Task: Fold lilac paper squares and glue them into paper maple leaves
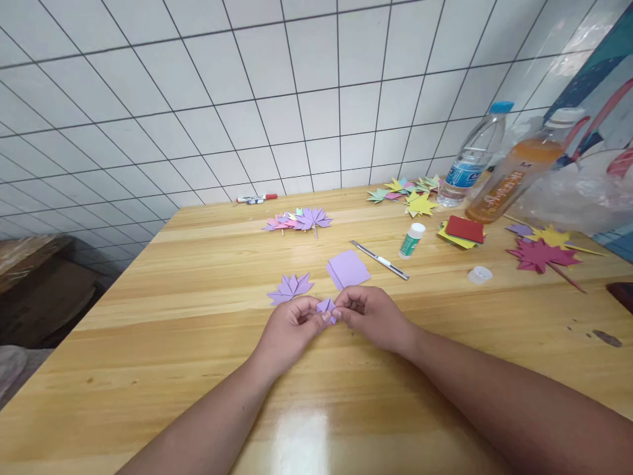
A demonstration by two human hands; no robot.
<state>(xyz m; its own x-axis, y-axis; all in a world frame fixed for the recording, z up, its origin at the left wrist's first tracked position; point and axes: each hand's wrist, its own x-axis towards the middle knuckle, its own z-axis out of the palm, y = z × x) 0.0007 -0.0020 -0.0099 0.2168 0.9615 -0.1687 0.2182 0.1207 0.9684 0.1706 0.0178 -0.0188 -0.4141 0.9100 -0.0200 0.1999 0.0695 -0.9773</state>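
Note:
A small folded piece of purple paper point(327, 306) is pinched between my two hands, low over the table. My left hand point(297, 326) grips its left side with thumb and fingers. On its right side, the fingertips of my right hand point(373, 316) close on the paper. Just beyond my left hand lies a purple folded-paper leaf point(291, 288) with several points. Square purple sheets point(349, 268) lie stacked a little beyond my fingers. To their right rests a utility knife point(380, 259), set at a slant.
A glue stick point(412, 240) stands right of the knife, its white cap point(479, 275) apart. Finished paper leaves point(314, 219) lie toward the wall. At the right are coloured paper squares point(463, 231), a water bottle point(467, 168), an orange drink bottle point(519, 175) and a dark red leaf point(539, 256).

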